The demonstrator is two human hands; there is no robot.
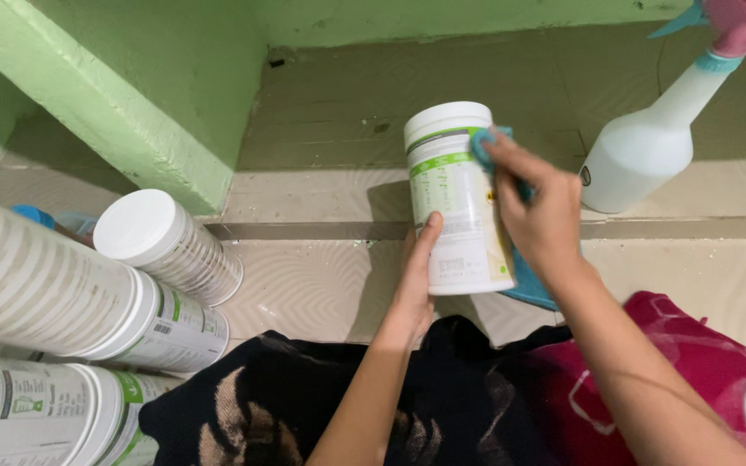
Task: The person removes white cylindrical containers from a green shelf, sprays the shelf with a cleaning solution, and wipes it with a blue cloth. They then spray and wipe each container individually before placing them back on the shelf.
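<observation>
Five white canisters: one held at centre [458,198], four stacked lower left [88,311]; one spray bottle [649,142] upper right; one blue cloth [528,280]

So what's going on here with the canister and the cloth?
A person holds a white canister upright in the left hand, gripping it low down. The right hand presses a blue cloth against its upper side. A spray bottle stands on the tiled floor to the right, and more canisters lie stacked at left.
</observation>
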